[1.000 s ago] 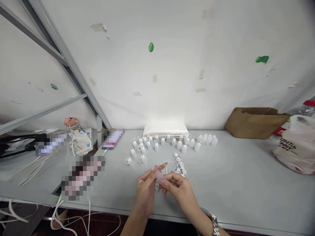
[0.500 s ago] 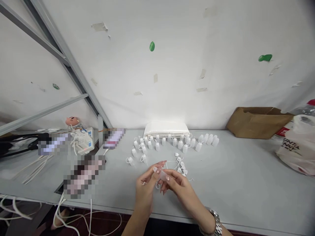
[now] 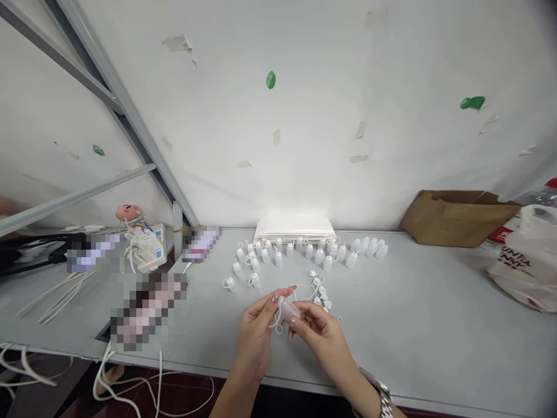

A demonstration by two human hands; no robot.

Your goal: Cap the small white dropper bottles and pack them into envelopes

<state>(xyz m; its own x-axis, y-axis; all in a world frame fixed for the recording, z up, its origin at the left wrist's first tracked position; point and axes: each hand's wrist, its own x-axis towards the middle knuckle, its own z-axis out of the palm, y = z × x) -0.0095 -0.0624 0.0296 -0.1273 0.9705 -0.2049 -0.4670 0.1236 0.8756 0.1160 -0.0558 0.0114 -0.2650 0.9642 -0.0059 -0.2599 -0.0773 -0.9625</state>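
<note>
1. Close to the front edge of the desk [image 3: 413, 331], around the middle, both hands are on one small clear bottle [image 3: 290, 309], held tilted just above the surface.
2. Left hand [image 3: 257, 325] has its thumb and fingers pinched around the bottle's upper-left end. A white looped strap [image 3: 279, 328] dangles right below those fingertips.
3. Right hand [image 3: 319, 331] is gripping the lower-right end of the same bottle, fingers curled. Silver watch [image 3: 385, 400] on that wrist.
4. Just beyond the right hand there's a loose little heap of white caps [image 3: 319, 293] with straps, kinda tangled together.
5. Further back, a bunch of capped bottles [image 3: 278, 259] stand spread across the middle, some right in front of a flat white stack [image 3: 294, 226] by the back edge. To their right is a tight cluster of bottles without caps [image 3: 371, 248].
6. Back right corner: open brown paper bag [image 3: 452, 219], with a printed plastic bag [image 3: 526, 255] beside it, nearer the right edge.
7. Left side's got a pixelated item [image 3: 148, 310] near the front edge, plus a white device [image 3: 150, 249] further back. Can't tell what the pixelated one is, lol.
</note>
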